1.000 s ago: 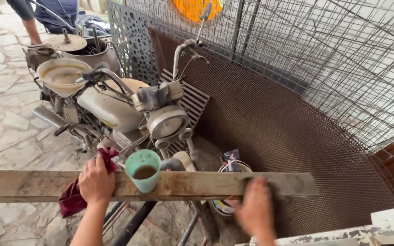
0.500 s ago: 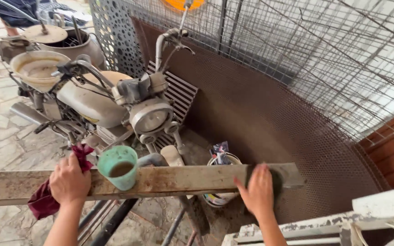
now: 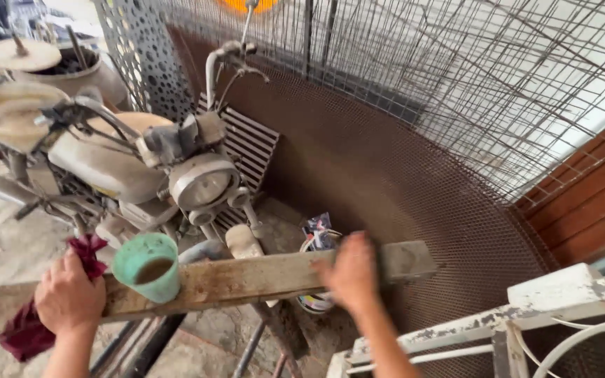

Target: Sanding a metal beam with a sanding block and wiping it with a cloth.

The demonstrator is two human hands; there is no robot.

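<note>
Plank [image 3: 246, 280] is lying crosswise in front of me, and I am pressing my right hand [image 3: 350, 274] down near its right end, fingers closed over the top edge. My left hand [image 3: 70, 297] is gripping it toward the left end, pinching a dark red rag [image 3: 26, 332] against the wood. A green cup [image 3: 150, 264] is sitting between my hands, so I am keeping the plank level and moving slowly, well away from the dusty motorbike [image 3: 127, 164] behind.

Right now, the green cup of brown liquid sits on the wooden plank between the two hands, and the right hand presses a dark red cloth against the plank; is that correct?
Not quite: in the head view the dark red cloth is under the left hand, not the right hand. The green cup does sit on the wooden plank between the hands.
</note>
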